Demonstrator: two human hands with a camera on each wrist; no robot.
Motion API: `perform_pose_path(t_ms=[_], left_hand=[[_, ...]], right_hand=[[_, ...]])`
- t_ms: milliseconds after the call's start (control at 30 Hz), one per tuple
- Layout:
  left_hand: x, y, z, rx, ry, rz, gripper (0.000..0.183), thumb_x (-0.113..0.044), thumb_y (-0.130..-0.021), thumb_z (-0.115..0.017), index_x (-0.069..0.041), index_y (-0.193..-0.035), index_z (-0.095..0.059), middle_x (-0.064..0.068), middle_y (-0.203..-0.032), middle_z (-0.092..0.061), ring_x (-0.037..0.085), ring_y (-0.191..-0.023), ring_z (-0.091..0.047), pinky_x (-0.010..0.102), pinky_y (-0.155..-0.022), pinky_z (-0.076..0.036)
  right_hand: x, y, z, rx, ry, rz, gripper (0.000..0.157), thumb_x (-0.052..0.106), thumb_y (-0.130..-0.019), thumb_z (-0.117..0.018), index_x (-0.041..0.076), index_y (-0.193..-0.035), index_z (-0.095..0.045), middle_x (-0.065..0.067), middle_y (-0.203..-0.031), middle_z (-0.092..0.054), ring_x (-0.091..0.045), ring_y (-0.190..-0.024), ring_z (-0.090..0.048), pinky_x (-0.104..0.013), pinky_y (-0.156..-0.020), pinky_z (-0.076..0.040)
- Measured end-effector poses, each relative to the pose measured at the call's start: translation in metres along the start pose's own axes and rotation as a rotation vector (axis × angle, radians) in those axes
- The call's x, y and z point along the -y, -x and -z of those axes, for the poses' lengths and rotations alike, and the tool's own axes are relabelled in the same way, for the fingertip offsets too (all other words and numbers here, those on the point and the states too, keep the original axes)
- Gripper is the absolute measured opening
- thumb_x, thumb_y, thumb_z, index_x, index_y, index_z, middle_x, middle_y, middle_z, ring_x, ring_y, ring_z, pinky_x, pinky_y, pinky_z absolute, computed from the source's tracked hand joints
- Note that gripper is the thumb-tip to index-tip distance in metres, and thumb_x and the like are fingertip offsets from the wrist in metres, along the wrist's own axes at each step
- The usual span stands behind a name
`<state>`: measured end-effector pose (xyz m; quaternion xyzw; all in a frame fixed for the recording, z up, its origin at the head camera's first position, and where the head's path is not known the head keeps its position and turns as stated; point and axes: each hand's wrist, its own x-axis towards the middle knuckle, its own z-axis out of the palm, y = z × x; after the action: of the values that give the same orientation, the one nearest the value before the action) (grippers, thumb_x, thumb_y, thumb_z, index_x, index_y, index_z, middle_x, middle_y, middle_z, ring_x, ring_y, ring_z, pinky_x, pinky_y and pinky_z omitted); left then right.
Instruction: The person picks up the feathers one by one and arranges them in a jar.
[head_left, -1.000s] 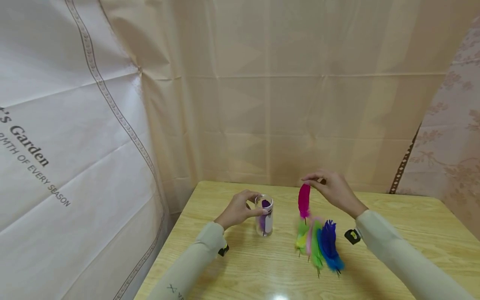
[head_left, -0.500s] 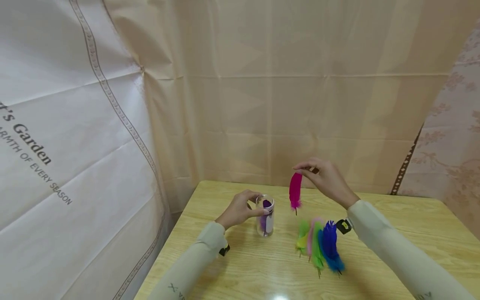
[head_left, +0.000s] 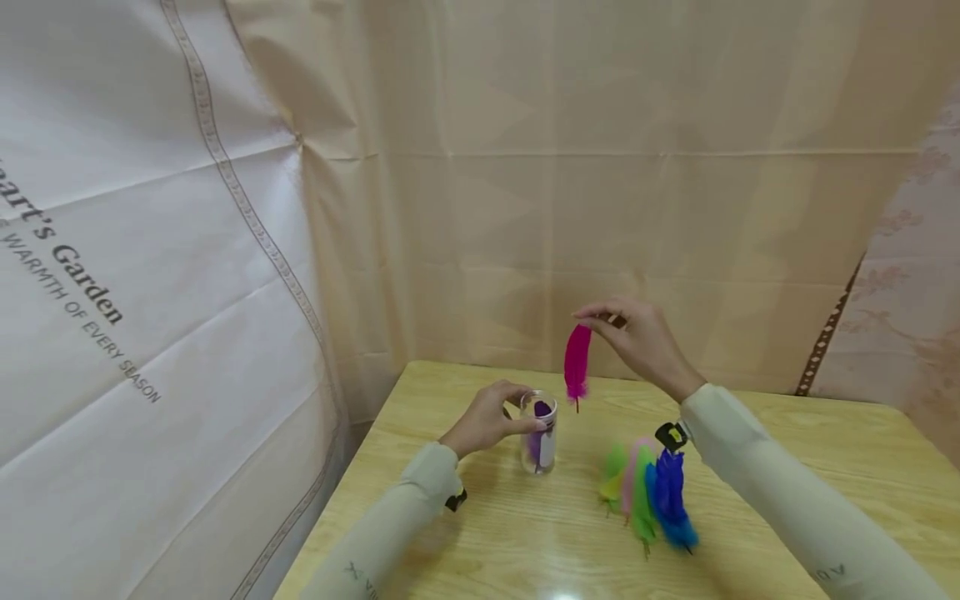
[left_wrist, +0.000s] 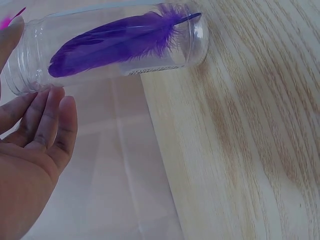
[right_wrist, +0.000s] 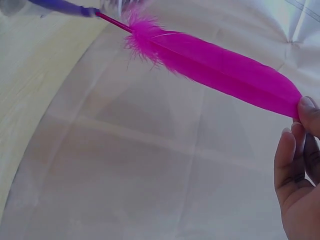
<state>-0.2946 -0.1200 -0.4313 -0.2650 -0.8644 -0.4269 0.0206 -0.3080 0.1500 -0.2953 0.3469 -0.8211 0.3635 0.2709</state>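
Left hand (head_left: 487, 419) gripping the jar (head_left: 549, 452), right-hand fingers (right_wrist: 286, 150) pinch a magenta feather (head_left: 577, 362) beside it, likely light, soft, best held by the tip.

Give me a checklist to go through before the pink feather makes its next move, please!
1. Jar standing upright on the table: ok.
2. Left hand holding the jar: ok, thumb and fingers are around it near the top.
3. Jar's mouth uncovered: ok, no lid shows on it.
4. Pink feather pinched by the right hand: ok, held by its tip, with the quill pointing down.
5. Quill over the jar's mouth: not ok, it hangs to the right of the jar in the head view.
6. Jar steady without a hand on it: cannot tell, since it's being held.
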Motion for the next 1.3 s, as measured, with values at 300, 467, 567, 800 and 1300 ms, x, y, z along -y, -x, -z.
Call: perform_pose_path(t_ms=[300,467,567,800,1300], left_hand=[[-0.002,-0.001,0.001,0.009,-0.011,0.007,0.058,-0.044,-0.085,-0.084,-0.011,-0.131,-0.069,0.009,-0.119,-0.066,0.013,-0.104,-0.061,0.024,-0.072,-0.058],[-0.002,-0.002,0.0,0.003,-0.02,0.016,0.056,-0.044,-0.085,-0.085,-0.014,-0.13,-0.07,0.009,-0.118,-0.067,0.012,-0.103,-0.061,0.024,-0.072,-0.057],[-0.001,-0.002,0.0,-0.003,-0.023,0.01,0.054,-0.043,-0.084,-0.085,-0.014,-0.128,-0.071,0.005,-0.115,-0.067,0.011,-0.102,-0.061,0.023,-0.072,-0.057],[-0.002,-0.002,0.001,0.012,-0.036,-0.003,0.054,-0.044,-0.087,-0.083,-0.015,-0.13,-0.07,0.009,-0.117,-0.067,0.01,-0.104,-0.061,0.023,-0.076,-0.056],[-0.002,-0.002,0.0,0.006,-0.016,-0.031,0.043,-0.039,-0.087,-0.084,-0.018,-0.123,-0.073,0.0,-0.111,-0.067,0.01,-0.1,-0.059,0.024,-0.077,-0.056]], right_hand=[[0.01,-0.012,-0.009,0.012,-0.04,0.036,0.016,0.005,-0.096,-0.073,0.012,-0.108,-0.081,-0.001,-0.103,-0.076,-0.014,-0.083,-0.067,-0.027,-0.07,-0.056],[0.013,-0.018,-0.015,-0.002,-0.036,0.046,0.015,0.006,-0.095,-0.074,0.012,-0.106,-0.081,0.0,-0.101,-0.076,-0.012,-0.082,-0.065,-0.03,-0.069,-0.056],[0.014,-0.021,-0.019,-0.008,-0.039,0.048,0.014,0.007,-0.095,-0.074,0.012,-0.106,-0.081,-0.001,-0.101,-0.076,-0.012,-0.081,-0.065,-0.029,-0.068,-0.056],[0.017,-0.021,-0.032,0.011,-0.05,0.035,0.014,0.01,-0.096,-0.074,0.014,-0.107,-0.081,0.001,-0.102,-0.075,-0.011,-0.079,-0.063,-0.026,-0.068,-0.054],[0.014,-0.008,-0.053,0.049,-0.086,0.058,0.014,0.007,-0.095,-0.075,0.013,-0.105,-0.081,0.001,-0.095,-0.072,-0.012,-0.077,-0.059,-0.026,-0.063,-0.051]])
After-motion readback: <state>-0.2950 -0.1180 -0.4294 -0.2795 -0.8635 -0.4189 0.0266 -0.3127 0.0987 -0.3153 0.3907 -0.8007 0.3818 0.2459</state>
